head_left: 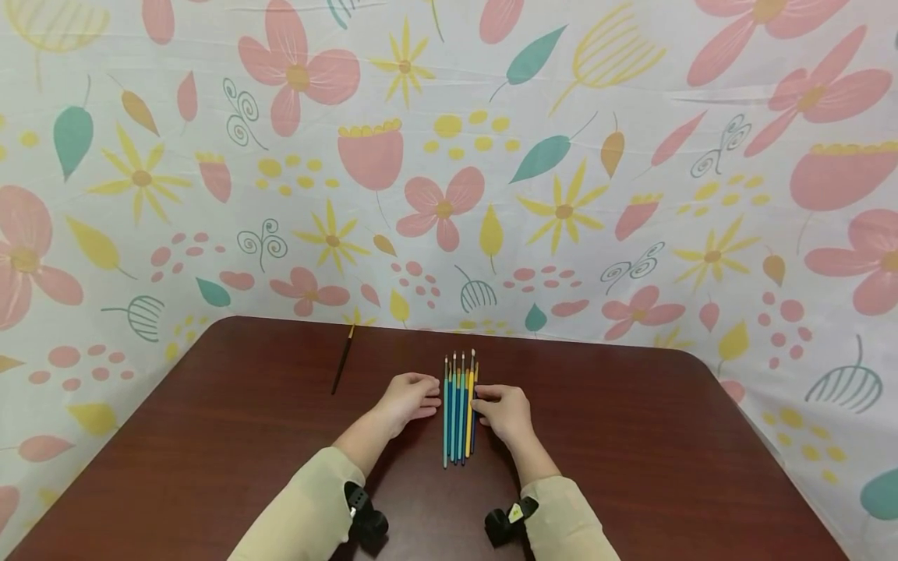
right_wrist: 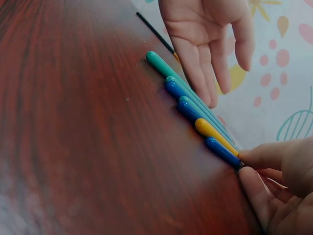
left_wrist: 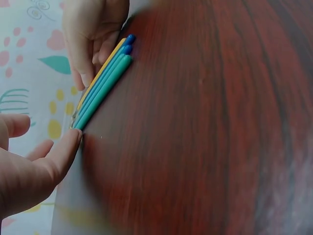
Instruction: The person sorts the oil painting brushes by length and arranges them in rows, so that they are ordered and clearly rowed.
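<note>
Slim paintbrushes (head_left: 459, 417) with glossy teal, blue and yellow handles lie side by side on the reddish-brown wooden table (head_left: 631, 436); just left of them the left hand (head_left: 412, 400) is relaxed, while the right hand (head_left: 505, 409) pinches the rightmost blue-handled brush (right_wrist: 221, 151). Only the head and right wrist views show a black-handled paintbrush (head_left: 342, 361) farther left of them.

No lettering, brand, number or sign is legible.

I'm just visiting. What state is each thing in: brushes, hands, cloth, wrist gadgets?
Brush row: lying side by side, bristles away from the person, ends uneven.
Dark brush: lying apart, slanted.
Left grip: fingers extended beside the row.
Right grip: fingers bent at the row's right edge; pinching unclear.
Floral cloth: hanging, lightly creased.
Wrist cameras: worn at both cuffs.
</note>
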A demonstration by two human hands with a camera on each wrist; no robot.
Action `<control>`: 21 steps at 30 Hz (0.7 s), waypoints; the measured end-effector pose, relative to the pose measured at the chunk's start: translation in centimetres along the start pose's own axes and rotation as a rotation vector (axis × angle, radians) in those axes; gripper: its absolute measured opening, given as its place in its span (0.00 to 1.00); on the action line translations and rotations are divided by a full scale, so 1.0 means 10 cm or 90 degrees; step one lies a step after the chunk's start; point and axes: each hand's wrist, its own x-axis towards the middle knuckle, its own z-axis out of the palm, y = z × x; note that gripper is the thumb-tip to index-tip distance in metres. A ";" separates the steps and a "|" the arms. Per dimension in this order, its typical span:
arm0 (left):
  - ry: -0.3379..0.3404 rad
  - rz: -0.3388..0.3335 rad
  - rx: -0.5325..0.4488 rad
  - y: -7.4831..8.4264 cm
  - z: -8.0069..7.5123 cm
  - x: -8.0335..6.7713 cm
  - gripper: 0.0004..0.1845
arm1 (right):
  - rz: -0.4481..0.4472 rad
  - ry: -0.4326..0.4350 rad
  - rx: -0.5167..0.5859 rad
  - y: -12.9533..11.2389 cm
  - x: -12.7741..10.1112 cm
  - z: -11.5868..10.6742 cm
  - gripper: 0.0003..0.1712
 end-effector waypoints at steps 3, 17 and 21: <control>0.005 -0.015 -0.012 -0.04 0.03 0.05 0.21 | -0.001 0.002 -0.001 0.00 0.00 0.00 0.17; 0.050 -0.015 0.003 -0.06 0.12 0.11 0.19 | -0.006 0.005 -0.008 -0.02 -0.01 0.00 0.17; 0.081 0.003 0.038 -0.09 0.15 0.17 0.18 | -0.002 0.005 -0.005 -0.02 -0.01 0.00 0.16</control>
